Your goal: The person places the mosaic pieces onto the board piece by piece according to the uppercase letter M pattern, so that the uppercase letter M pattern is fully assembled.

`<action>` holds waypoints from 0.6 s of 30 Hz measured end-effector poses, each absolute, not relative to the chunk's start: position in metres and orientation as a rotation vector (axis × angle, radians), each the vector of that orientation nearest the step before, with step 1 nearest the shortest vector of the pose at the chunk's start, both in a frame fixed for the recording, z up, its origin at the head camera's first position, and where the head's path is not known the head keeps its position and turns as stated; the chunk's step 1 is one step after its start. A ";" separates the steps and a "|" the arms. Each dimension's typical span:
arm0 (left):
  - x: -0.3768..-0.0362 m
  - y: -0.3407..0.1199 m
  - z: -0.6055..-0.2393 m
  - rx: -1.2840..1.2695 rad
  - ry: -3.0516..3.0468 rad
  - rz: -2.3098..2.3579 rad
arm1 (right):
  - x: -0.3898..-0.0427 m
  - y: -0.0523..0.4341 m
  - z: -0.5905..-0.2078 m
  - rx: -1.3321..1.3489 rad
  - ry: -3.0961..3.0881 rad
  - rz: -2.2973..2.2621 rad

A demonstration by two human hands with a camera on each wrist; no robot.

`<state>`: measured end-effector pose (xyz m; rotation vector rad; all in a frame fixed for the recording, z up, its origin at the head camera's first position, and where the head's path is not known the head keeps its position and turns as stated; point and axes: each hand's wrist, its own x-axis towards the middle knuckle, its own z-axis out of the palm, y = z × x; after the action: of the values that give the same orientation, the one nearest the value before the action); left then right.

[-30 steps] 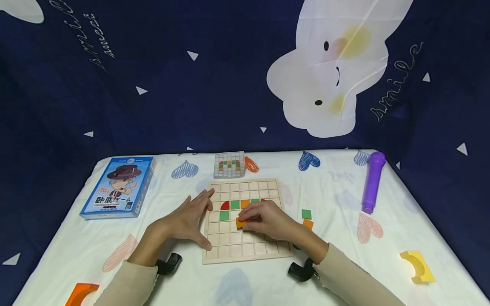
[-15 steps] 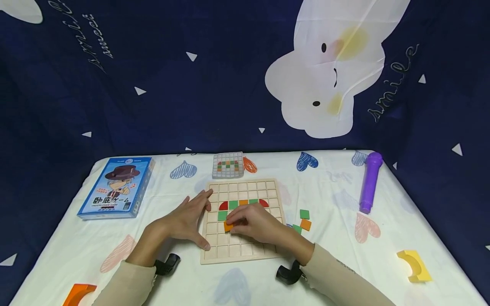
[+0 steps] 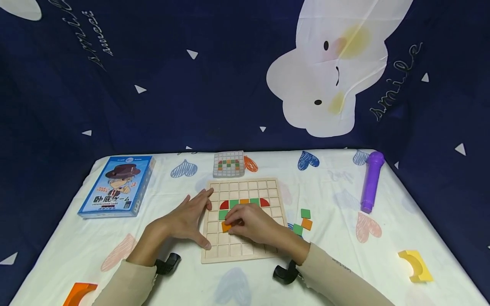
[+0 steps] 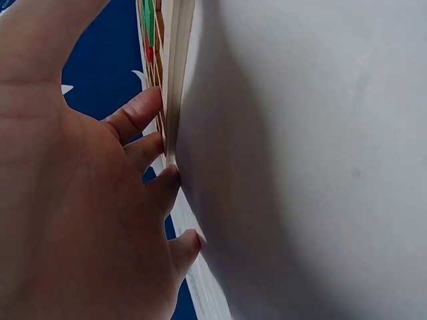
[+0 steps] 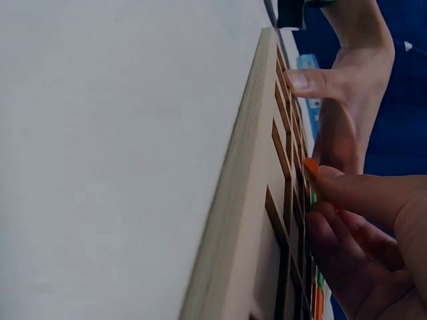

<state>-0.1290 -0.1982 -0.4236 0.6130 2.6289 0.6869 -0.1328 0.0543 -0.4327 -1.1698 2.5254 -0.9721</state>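
- I see the right hand [image 3: 252, 221] pinching the orange tile [image 3: 226, 227] between thumb and fingers, just below the second-row green tile [image 3: 222, 215]; whether it sits flush in its cell, I can't tell.
- The left hand [image 3: 187, 221] is spread wide, thumb and fingertips at the left edge of the board [image 3: 236, 249] (steadying it, I'd judge).
- On the board I count a row of five: left red piece [image 3: 224, 205], left green tile [image 3: 233, 203], middle orange tile [image 3: 244, 201], right green tile [image 3: 254, 201], right red piece [image 3: 264, 202].
- Behind the board lies the card [image 3: 228, 164]; its top row looks the same to me (its lower rows are too small to read surely).
- So I'd call the top row done and the lower rows partly filled, what the fingers cover aside.
- Left over, right of the board: upper loose green [image 3: 305, 213], loose orange [image 3: 306, 224], lower loose green [image 3: 297, 230].
- Farther out I have the box [image 3: 115, 187] and purple microphone [image 3: 371, 182].
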 end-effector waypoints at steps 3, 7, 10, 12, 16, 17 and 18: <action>-0.130 -0.198 -0.424 0.615 2.630 0.684 | -0.134 0.051 -0.432 -1.173 2.557 -0.954; -0.130 -0.198 -0.424 0.620 2.629 0.691 | -0.134 0.048 -0.432 -1.168 2.580 -0.941; -0.130 -0.198 -0.424 0.616 2.628 0.695 | -0.134 0.045 -0.431 -1.161 2.581 -0.940; -0.130 -0.199 -0.424 0.612 2.625 0.698 | -0.135 0.042 -0.431 -1.158 2.579 -0.938; -0.130 -0.199 -0.423 0.611 2.620 0.706 | -0.135 0.040 -0.432 -1.143 2.583 -0.934; -0.130 -0.198 -0.423 0.613 2.619 0.708 | -0.135 0.039 -0.432 -1.140 2.587 -0.929; -0.130 -0.198 -0.423 0.613 2.617 0.710 | -0.135 0.039 -0.433 -1.135 2.590 -0.925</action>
<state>-0.1299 -0.1983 -0.4231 0.6130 2.6171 0.7102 -0.1347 0.0392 -0.4325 -1.1347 2.5902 -0.9254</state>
